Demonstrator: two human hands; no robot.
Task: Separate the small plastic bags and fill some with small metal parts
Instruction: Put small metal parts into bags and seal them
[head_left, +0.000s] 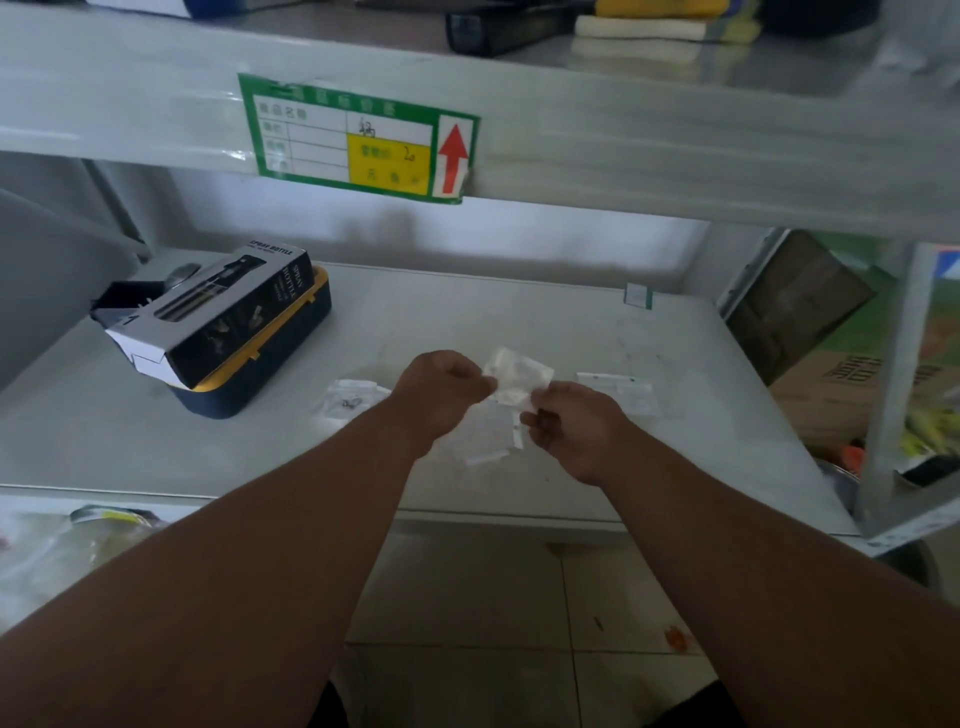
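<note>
Over smooth grey shelf (519, 322), left hand (441, 389) and right hand (576, 428) pinch crinkly clear bag (517, 376).

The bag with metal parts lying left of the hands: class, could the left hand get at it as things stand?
Probably yes, once freed. The bag with metal parts lies uncovered just beside the left hand, but that hand is pinching the clear bag.

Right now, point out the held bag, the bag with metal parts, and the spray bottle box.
held bag (517, 376), head view, upper middle.
bag with metal parts (349, 399), head view, centre.
spray bottle box (228, 312), head view, side panel.
</note>
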